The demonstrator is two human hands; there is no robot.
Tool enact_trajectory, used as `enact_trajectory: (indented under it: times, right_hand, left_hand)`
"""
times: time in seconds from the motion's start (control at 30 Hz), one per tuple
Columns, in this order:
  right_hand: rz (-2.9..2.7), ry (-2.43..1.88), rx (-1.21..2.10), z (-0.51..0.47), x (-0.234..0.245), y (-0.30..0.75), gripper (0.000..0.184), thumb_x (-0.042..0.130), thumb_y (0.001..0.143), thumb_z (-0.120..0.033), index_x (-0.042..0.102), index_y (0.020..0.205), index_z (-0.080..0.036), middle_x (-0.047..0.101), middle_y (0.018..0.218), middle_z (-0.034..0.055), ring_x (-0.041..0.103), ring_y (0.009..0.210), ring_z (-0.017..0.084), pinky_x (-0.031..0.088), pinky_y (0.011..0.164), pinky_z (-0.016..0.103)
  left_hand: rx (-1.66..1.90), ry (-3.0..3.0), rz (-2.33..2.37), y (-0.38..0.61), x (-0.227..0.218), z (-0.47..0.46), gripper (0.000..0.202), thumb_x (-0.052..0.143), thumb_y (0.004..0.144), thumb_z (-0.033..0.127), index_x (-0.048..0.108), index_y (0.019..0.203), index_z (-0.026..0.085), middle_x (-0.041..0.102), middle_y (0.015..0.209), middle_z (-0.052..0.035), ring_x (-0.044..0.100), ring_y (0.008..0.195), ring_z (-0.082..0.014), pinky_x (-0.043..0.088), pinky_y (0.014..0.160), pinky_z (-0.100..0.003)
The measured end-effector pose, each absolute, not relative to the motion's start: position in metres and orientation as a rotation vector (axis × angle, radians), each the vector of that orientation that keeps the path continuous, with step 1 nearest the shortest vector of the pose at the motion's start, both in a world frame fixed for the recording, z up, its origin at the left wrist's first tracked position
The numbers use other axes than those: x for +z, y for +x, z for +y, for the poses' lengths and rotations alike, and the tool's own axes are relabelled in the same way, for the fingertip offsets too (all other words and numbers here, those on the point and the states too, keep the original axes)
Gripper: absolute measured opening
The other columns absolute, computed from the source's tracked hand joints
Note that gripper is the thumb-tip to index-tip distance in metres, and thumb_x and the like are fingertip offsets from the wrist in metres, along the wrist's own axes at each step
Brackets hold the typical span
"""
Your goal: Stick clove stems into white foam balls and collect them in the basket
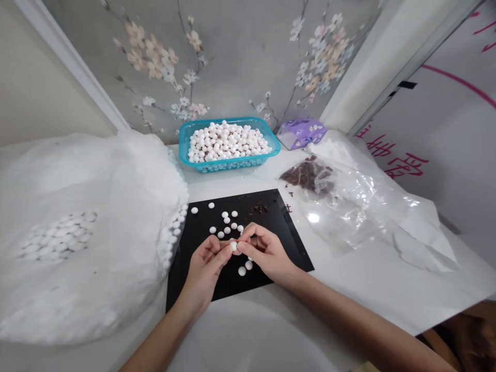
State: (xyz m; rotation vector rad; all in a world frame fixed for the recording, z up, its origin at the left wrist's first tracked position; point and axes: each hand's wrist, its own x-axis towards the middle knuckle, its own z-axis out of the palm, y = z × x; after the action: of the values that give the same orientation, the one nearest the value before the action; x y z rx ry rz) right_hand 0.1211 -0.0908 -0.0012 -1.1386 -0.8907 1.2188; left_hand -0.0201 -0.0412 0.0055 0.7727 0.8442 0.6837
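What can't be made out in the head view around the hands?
- Held white ball: partly hidden by the fingers of the left hand and right hand.
- Contents of the white plastic sack: blurred by the film.
- Brown crumbs: too small to identify.
- Red lettering: cut off by the right edge.

I had bright, even light: faint shadows under the white balls point(242, 271) on the black mat point(271, 227), glare on the plastic bag point(313, 217), and wall trim point(70, 62) bowed at the frame's edge.
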Motion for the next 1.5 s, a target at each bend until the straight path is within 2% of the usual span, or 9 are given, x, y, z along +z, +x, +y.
enact_trajectory:
  times: [0.27,0.47,0.6,0.77,0.83,0.93,1.03,1.23,1.5]
  right_hand:
    - [-0.895,-1.200,1.228,-0.090,0.002,0.121,0.034,0.068,0.071,-0.046,0.047,0.072,-0.019,0.051,0.063,-0.0033,0.052,0.057,0.009,0.034,0.048,0.020]
    - [-0.981,-1.389,1.072,-0.087,0.004,0.128,0.027,0.065,0.072,-0.041,0.051,0.078,-0.019,0.040,0.058,-0.0076,0.030,0.044,0.004,0.023,0.042,0.019]
    - [-1.019,-1.615,0.771,-0.081,0.001,0.153,0.019,0.060,0.075,-0.036,0.053,0.081,-0.019,0.043,0.067,-0.0049,0.033,0.047,0.006,0.028,0.045,0.021]
    - [-1.059,-1.939,0.427,-0.077,-0.012,0.189,0.014,0.055,0.077,-0.027,0.059,0.086,-0.018,0.047,0.076,-0.0014,0.038,0.048,0.007,0.038,0.052,0.025]
    - [-1.103,-1.976,0.383,-0.078,-0.016,0.195,0.016,0.053,0.077,-0.025,0.060,0.090,-0.017,0.047,0.078,-0.0004,0.040,0.048,0.008,0.041,0.054,0.027]
    - [-1.194,-2.003,0.343,-0.080,-0.017,0.193,0.020,0.051,0.080,-0.026,0.062,0.095,-0.019,0.051,0.084,0.0018,0.044,0.051,0.009,0.044,0.056,0.028]
    - [-1.334,-2.017,0.310,-0.082,-0.013,0.187,0.025,0.047,0.084,-0.026,0.062,0.104,-0.021,0.054,0.091,0.0037,0.049,0.057,0.011,0.046,0.057,0.028]
    - [-1.806,-1.965,0.236,-0.081,-0.004,0.174,0.034,0.036,0.092,-0.026,0.056,0.120,-0.030,0.053,0.100,0.0046,0.057,0.067,0.012,0.044,0.054,0.024]
    - [-1.939,-1.964,0.187,-0.078,-0.009,0.175,0.029,0.040,0.092,-0.025,0.062,0.109,-0.026,0.060,0.102,0.0029,0.062,0.078,0.013,0.045,0.057,0.022]
  left_hand:
    - [0.668,0.876,0.822,-0.021,0.005,-0.038,0.037,0.070,0.072,0.027,0.035,0.064,0.018,0.068,0.074,0.0014,0.061,0.075,-0.0075,0.045,0.071,-0.016]
    - [0.797,1.397,1.022,-0.030,0.009,-0.022,0.024,0.068,0.072,0.031,0.053,0.086,0.020,0.068,0.087,-0.0021,0.062,0.081,-0.0143,0.047,0.069,-0.023]
    - [1.027,1.941,1.353,-0.040,0.008,-0.006,0.016,0.058,0.080,0.033,0.061,0.089,0.021,0.065,0.093,-0.0036,0.058,0.082,-0.0164,0.046,0.067,-0.026]
    - [0.835,2.457,1.378,-0.046,0.001,0.009,0.017,0.050,0.084,0.031,0.063,0.087,0.021,0.066,0.098,-0.0046,0.054,0.097,-0.0226,0.043,0.087,-0.036]
    - [0.772,2.535,1.330,-0.046,-0.002,0.011,0.023,0.048,0.085,0.034,0.062,0.097,0.020,0.062,0.112,-0.0060,0.051,0.106,-0.0241,0.038,0.096,-0.039]
    - [0.628,2.626,1.262,-0.047,-0.008,0.012,0.043,0.041,0.089,0.040,0.049,0.125,0.018,0.043,0.138,-0.0089,0.037,0.126,-0.0266,0.029,0.104,-0.043]
    - [0.475,2.667,1.279,-0.047,-0.012,0.011,0.050,0.035,0.090,0.043,0.038,0.134,0.019,0.033,0.145,-0.0084,0.027,0.132,-0.0283,0.024,0.106,-0.048]
    - [0.639,2.586,1.278,-0.048,-0.011,0.015,0.039,0.030,0.093,0.034,0.057,0.115,0.016,0.054,0.127,-0.0093,0.046,0.118,-0.0245,0.033,0.102,-0.041]
    - [0.673,2.616,1.417,-0.049,-0.014,0.016,0.034,0.036,0.090,0.027,0.060,0.112,0.016,0.059,0.120,-0.0096,0.053,0.109,-0.0262,0.039,0.096,-0.041]
